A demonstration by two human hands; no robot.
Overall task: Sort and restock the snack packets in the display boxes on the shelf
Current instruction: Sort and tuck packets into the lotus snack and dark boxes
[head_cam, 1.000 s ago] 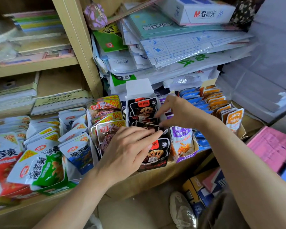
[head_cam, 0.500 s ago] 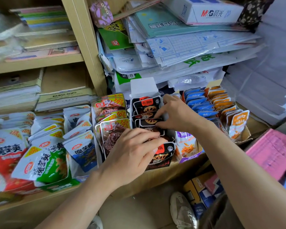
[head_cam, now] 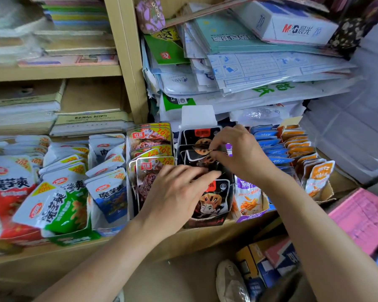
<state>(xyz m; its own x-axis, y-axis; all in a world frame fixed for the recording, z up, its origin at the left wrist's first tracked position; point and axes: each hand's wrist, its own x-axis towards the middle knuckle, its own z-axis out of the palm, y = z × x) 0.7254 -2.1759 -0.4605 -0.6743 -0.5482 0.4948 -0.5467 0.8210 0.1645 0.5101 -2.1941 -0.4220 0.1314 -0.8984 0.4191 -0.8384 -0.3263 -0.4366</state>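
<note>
- Left hand (head_cam: 179, 192) lies flat, fingers pressed together, on the front packets (head_cam: 212, 199) of the black display box (head_cam: 207, 222) at the middle of the shelf (head_cam: 52, 256).
- Right hand (head_cam: 242, 155), farther back, pinches the top of a black packet (head_cam: 193, 155) standing in that box.
- Stacked papers (head_cam: 260, 68) lie behind.

One wide-angle camera worn on the person's head looks forward and down at the shelf (head_cam: 52, 256) from close up. The left hand (head_cam: 179, 192) and right hand (head_cam: 242, 153) reach in from the bottom edge, meeting over the black display box (head_cam: 205, 223) near mid-frame.
</note>
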